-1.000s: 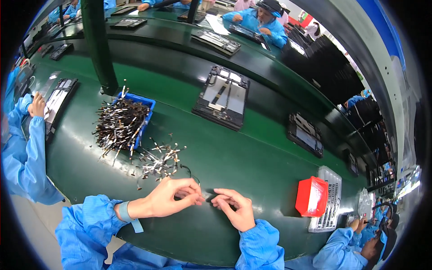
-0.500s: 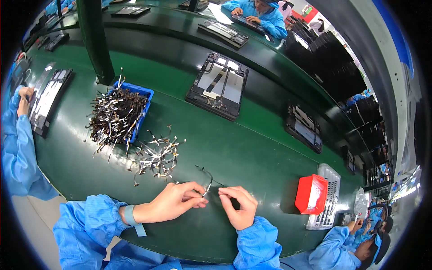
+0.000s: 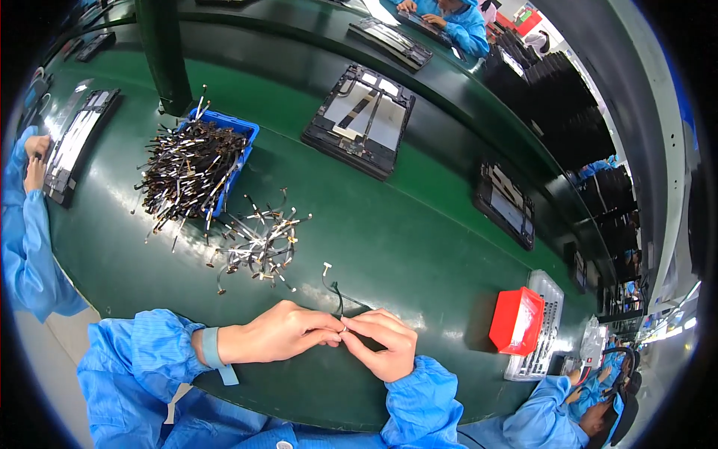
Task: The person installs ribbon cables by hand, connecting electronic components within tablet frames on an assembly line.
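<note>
A slim black flex cable (image 3: pixel 339 298) is singled out at the near edge of the bench (image 3: pixel 419 232), its lower end between the two hands and its free end, tipped with a pale connector, rising away from them. The left hand (image 3: pixel 288 331) pinches that lower end, thumb and fingertips pressed together; the right hand (image 3: pixel 383 346) has its thumb and forefinger around the same spot, but I cannot tell whether its grip has closed. Handling of this one piece seems partway through. Plenty looks left: a heap of similar cables (image 3: pixel 191 165) overfills the blue bin (image 3: pixel 238 168), and a smaller loose pile (image 3: pixel 262 243) lies just beside it; whether that pile is finished or waiting cannot be told. Farther back, an opened tablet (image 3: pixel 359 120) lies untouched, and the red bin (image 3: pixel 517 322) stands well to the right.
</note>
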Tool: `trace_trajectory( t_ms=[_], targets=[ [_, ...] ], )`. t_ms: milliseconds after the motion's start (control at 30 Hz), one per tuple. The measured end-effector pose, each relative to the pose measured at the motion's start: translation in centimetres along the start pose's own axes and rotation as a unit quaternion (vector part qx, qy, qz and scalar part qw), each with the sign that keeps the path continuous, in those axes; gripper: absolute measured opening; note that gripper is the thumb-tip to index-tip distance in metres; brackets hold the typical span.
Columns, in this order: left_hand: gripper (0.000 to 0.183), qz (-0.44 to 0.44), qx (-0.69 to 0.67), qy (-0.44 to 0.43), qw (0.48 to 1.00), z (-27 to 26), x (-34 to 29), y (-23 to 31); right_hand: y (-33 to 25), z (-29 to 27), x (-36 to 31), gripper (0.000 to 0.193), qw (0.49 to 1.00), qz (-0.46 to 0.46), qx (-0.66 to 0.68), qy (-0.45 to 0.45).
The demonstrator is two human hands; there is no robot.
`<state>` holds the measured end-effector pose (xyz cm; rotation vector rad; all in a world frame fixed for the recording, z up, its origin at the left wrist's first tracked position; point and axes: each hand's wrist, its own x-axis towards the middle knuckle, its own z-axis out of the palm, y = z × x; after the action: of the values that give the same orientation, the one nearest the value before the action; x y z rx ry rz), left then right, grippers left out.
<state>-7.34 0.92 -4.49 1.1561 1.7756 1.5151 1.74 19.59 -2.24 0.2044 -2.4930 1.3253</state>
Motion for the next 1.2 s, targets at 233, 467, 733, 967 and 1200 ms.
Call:
trace_trajectory(
  t_ms=[233,467,733,967,1200],
  targets=[
    [0.020,-0.022,0.008,0.001,1.000,0.2,0.2,0.2,-0.5,0.2,-0.1,0.020,0.995,-0.024,-0.095,0.023],
    [0.032,-0.062,-0.020,-0.032,0.997,0.1,0.6,0.8,-0.9,-0.3,-0.2,0.020,0.989,0.020,-0.096,0.108],
    [0.033,-0.045,0.006,-0.051,0.998,-0.1,0.4,1.0,-1.0,-0.1,-0.6,0.020,0.996,0.054,-0.027,0.071],
    [0.032,-0.036,0.000,-0.046,0.998,0.0,0.3,0.7,-1.3,0.1,-0.7,0.018,0.994,0.080,-0.020,0.073],
    [0.032,-0.050,-0.020,-0.049,0.997,-0.1,0.5,0.8,-1.3,0.2,-0.7,0.016,0.984,0.153,0.026,0.088]
  ],
)
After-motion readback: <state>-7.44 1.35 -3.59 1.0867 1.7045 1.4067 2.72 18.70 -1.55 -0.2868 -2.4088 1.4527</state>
